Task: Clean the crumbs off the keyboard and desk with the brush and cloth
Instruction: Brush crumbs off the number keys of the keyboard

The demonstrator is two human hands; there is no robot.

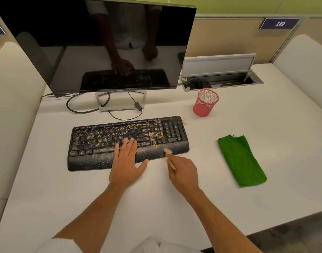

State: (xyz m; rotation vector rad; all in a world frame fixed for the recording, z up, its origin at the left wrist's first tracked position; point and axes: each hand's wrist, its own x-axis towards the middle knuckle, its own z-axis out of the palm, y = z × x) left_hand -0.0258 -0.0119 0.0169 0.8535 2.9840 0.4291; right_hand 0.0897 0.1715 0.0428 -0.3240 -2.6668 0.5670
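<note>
A black keyboard (94, 143) lies on the white desk (220, 207), strewn with tan crumbs (154, 134) over its keys and palm rest. My left hand (126, 163) rests flat on the keyboard's middle, fingers straight over the keys. My right hand (184, 177) grips a small brush (169, 155) whose pale bristles, blurred, touch the palm rest near the keyboard's right end. A folded green cloth (241, 160) lies on the desk to the right, apart from both hands. A few crumbs (184, 123) sit on the desk by the keyboard's far right corner.
A dark monitor (101, 44) on a grey stand (120, 105) is behind the keyboard, with cables (79, 108) looping on the desk. A red mesh cup (205, 103) stands at the back right, before an open cable hatch (220, 75). Padded dividers flank both sides.
</note>
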